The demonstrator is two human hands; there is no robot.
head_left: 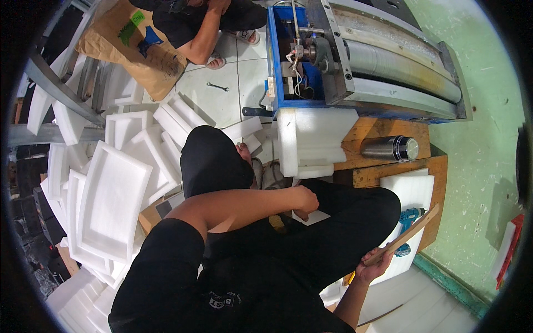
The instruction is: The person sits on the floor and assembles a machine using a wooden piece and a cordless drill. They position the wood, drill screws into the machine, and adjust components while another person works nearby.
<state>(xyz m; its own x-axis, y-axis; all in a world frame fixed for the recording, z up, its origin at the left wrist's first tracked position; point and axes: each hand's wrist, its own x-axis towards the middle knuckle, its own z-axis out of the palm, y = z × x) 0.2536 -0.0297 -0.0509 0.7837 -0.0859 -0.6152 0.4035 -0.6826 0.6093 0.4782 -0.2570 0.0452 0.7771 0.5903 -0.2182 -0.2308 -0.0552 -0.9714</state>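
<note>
My left forearm reaches across my lap, and my left hand [305,202] is closed with the fingers curled downward. Right below it a white foam piece [315,217] shows in part; what the fingers grip is hidden. On the right, my right hand [373,268] is wrapped round the lower end of a flat wooden strip [411,232]. The strip slants up to the right, passing in front of a teal cordless drill [410,217] that lies on a white foam sheet [423,186].
White foam trays [114,202] pile up at the left. Ahead stands a blue-framed roller machine [388,66], with foam blocks [313,139] and a steel flask [388,149] before it. Another person [191,39] sits by a paper sack [130,50]; a wrench [217,87] lies on the tiles.
</note>
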